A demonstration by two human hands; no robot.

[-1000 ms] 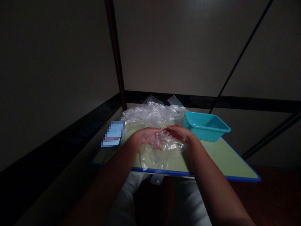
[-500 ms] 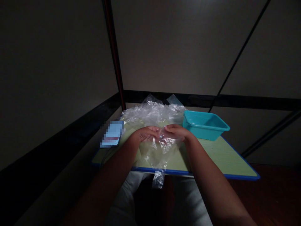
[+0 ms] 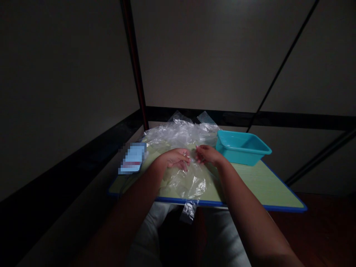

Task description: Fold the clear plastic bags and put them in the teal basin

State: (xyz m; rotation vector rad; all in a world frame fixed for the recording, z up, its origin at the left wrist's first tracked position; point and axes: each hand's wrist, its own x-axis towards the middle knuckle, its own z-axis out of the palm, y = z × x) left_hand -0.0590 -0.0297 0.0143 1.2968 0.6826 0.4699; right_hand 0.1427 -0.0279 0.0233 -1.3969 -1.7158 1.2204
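A clear plastic bag [image 3: 191,181] lies crumpled at the middle of the green table, and one end hangs over its blue front edge. My left hand [image 3: 179,158] is closed on the upper part of this bag, with thumb and fingers pinched together. To its right, a small gap away, my right hand [image 3: 204,154] has its fingers curled by the bag's upper edge; whether anything is between them is too small to tell. Behind both hands lies a heap of clear plastic bags [image 3: 180,133].
A turquoise plastic basin [image 3: 241,157] stands at the table's back right. A phone-like device [image 3: 133,158], partly pixelated, is at the left edge. The green table [image 3: 261,185] has a blue rim, and dark-banded walls rise behind and to the left.
My hands were together on the bag and are now apart, the right one slightly back and its fingers more curled. The bag's lower part has shifted and crumpled to the right.
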